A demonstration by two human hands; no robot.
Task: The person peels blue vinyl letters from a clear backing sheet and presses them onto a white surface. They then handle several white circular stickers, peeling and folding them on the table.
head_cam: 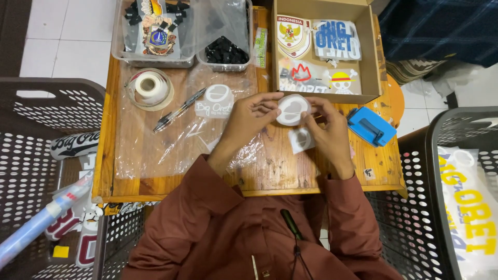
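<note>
a small round white sticker (292, 109) is held above the middle of the wooden table (270, 173), just in front of the open cardboard box (371, 62). it is pinched at its left edge by the fingers of the left hand (249, 120), closed on it, and at its right edge by the fingertips of the right hand (326, 129), likewise clamped on it. just below the sticker, a second small white sticker piece (301, 140) is seen lying on the table beside the right hand. to the left, a white printed sticker (215, 101) is laid on a sheet of clear plastic (155, 150), with a pen (179, 110) and a roll of white tape (150, 88) further left. a blue hole punch (370, 126) is set near the right hand. several printed stickers are kept flat in the cardboard box. two clear plastic tubs (155, 61) are placed along the far edge of the table, one with small black pieces in it. dark perforated baskets (31, 155) are stood on both sides of the table, with printed sheets inside. rust-brown sleeves (197, 207) are worn on both arms.
</note>
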